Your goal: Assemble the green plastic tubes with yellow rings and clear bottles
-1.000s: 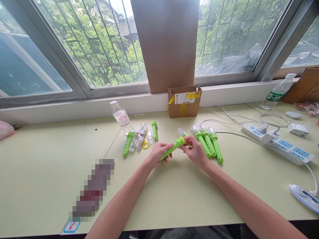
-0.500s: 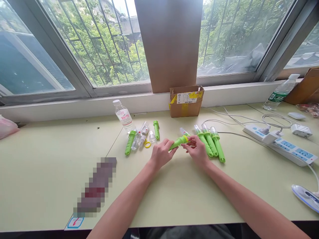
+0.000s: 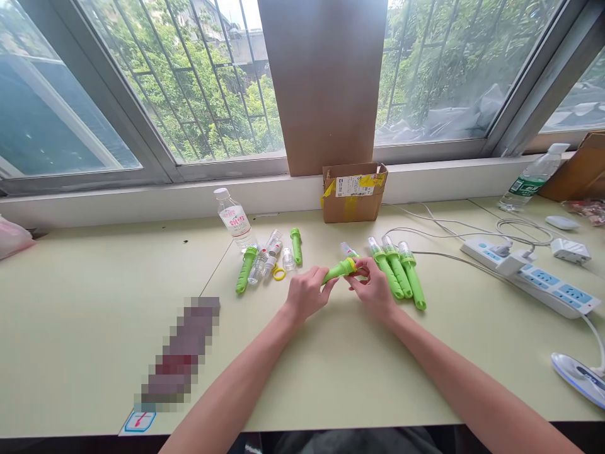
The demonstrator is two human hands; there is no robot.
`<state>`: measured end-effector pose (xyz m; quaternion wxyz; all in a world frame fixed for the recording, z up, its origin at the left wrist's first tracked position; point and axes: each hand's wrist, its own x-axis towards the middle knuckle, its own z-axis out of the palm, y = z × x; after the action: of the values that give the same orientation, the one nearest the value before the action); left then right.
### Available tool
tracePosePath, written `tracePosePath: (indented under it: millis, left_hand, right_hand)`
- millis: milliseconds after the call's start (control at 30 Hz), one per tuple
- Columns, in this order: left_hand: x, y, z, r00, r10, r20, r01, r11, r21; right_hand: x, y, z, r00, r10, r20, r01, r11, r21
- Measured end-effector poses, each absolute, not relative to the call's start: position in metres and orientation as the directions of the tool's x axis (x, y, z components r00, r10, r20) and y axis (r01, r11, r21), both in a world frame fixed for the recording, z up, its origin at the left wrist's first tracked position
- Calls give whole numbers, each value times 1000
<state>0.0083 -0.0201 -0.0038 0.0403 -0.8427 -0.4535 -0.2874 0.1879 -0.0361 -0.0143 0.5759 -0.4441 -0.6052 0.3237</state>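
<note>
My left hand is wrapped round the lower end of a green tube, held tilted above the table. At the tube's other end, the fingers of my right hand pinch a yellow ring. Several green tubes with clear caps lie just right of my right hand, one partly behind it. To the left are clear plastic pieces, a loose yellow ring and two green tubes without clear caps, one upper and one lower.
A water bottle stands at the back left, a cardboard box at the back middle. On the right lie a power strip, cables and a white device; another bottle stands behind. A blurred dark object lies front left.
The fingers of my right hand have shifted slightly around the yellow ring end. My left hand keeps its hold on the green tube.
</note>
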Motion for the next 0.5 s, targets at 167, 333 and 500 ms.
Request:
tracePosePath:
  millis: [167, 333, 500]
  left_hand:
    - [10, -21, -4, 423, 705, 570, 769, -612, 187]
    - [12, -24, 1, 399, 755, 520, 759, -590, 276]
    - [13, -24, 6, 342, 832, 437, 728, -529, 437]
  right_hand:
    - [190, -34, -16, 45, 907, 419, 218, 400, -890]
    - [191, -33, -16, 38, 911, 411, 258, 389, -885]
    - [191, -33, -16, 34, 911, 412, 269, 389, -881]
